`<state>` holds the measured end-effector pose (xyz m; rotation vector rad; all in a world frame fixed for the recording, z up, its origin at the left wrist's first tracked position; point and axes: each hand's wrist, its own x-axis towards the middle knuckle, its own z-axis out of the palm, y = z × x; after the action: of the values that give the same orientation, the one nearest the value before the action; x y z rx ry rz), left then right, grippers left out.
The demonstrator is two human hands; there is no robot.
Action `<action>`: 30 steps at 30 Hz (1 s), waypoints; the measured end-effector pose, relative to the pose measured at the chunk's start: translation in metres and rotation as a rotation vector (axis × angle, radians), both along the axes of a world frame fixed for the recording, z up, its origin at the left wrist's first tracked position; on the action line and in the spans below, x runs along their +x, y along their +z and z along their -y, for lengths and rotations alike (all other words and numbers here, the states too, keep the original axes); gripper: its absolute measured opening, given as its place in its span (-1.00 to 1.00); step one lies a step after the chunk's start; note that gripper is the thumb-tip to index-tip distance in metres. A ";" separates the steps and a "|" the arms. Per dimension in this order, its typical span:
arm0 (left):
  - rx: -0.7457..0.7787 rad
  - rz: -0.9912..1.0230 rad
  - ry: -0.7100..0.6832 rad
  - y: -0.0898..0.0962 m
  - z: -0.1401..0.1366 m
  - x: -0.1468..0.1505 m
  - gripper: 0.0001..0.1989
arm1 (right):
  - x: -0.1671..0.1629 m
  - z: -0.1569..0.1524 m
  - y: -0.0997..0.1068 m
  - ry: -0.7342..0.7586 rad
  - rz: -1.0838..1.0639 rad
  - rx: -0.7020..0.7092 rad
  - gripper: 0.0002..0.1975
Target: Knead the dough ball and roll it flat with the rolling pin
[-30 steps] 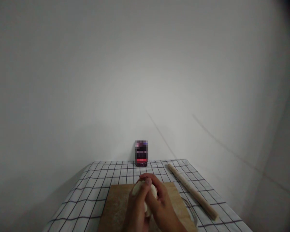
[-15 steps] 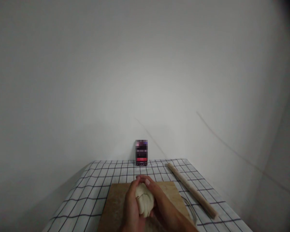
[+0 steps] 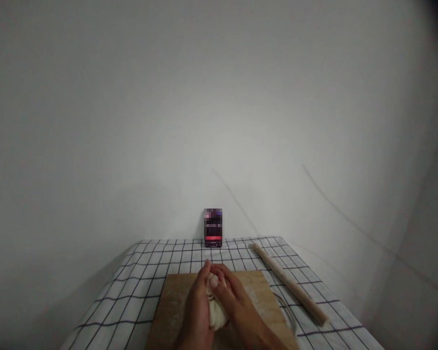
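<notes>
Your right hand (image 3: 237, 302) has brought its thumb left and nearer since half a second ago, from the dough's (image 3: 218, 315) far right rim to lie over its far part. Your left hand (image 3: 197, 306), whose thumb crossed the dough toward the right a second ago, now runs along its left side, pointing far. You have drawn both hands closer together, so the folded face you'd just uncovered shows as a narrower strip.

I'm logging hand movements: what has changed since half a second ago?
The right hand moved its thumb leftward over the dough, covering more of its top. The left hand still cups its left side; nothing was let go. The board, rolling pin and phone stayed put.
</notes>
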<state>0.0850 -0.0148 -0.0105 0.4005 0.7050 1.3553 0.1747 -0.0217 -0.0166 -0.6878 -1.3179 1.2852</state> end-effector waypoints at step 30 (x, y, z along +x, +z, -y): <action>0.343 -0.120 -0.465 -0.009 -0.011 -0.021 -0.56 | 0.037 -0.014 0.007 -0.063 0.276 0.372 -0.46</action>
<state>0.0637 -0.0035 -0.0192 0.8693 0.4358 1.0105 0.2122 -0.0076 -0.0092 -0.6502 -1.6914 0.8796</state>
